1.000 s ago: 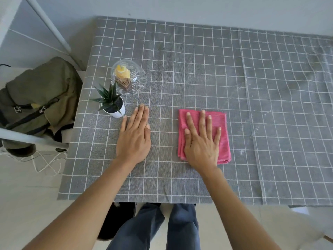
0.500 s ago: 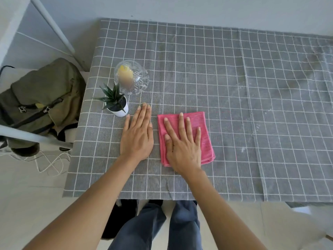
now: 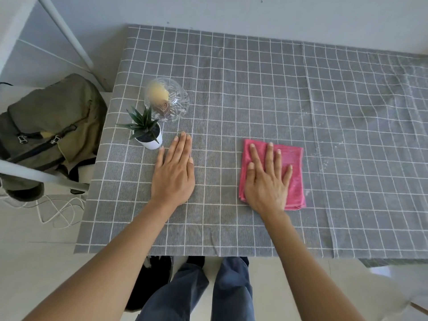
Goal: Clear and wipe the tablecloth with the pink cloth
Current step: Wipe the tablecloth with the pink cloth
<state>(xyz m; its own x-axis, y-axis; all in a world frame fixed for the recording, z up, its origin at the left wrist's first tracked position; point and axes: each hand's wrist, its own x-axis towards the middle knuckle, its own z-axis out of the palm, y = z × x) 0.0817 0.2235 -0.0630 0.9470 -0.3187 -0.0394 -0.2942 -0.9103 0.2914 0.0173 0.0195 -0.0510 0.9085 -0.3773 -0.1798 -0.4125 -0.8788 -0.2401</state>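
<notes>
Grey checked tablecloth (image 3: 254, 89) over table, whitish smears twd right side. Folded pink cloth (image 3: 293, 163) near front edge, centre-right, under right hand (image 3: 266, 181), fingers spread flat. Left hand (image 3: 173, 174) flat, fingers together, on bare tablecloth nr left edge. Glass bowl (image 3: 172, 100), sm potted plant (image 3: 149, 133) by left edge. No readable writing.

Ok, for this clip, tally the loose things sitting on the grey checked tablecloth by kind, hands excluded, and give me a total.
Pink cloth: 1, folded, under the flat right hand
Potted succulent in a white pot: 1
Cut-glass bowl: 1, with a yellow item and a brown item inside
Total: 3
</notes>
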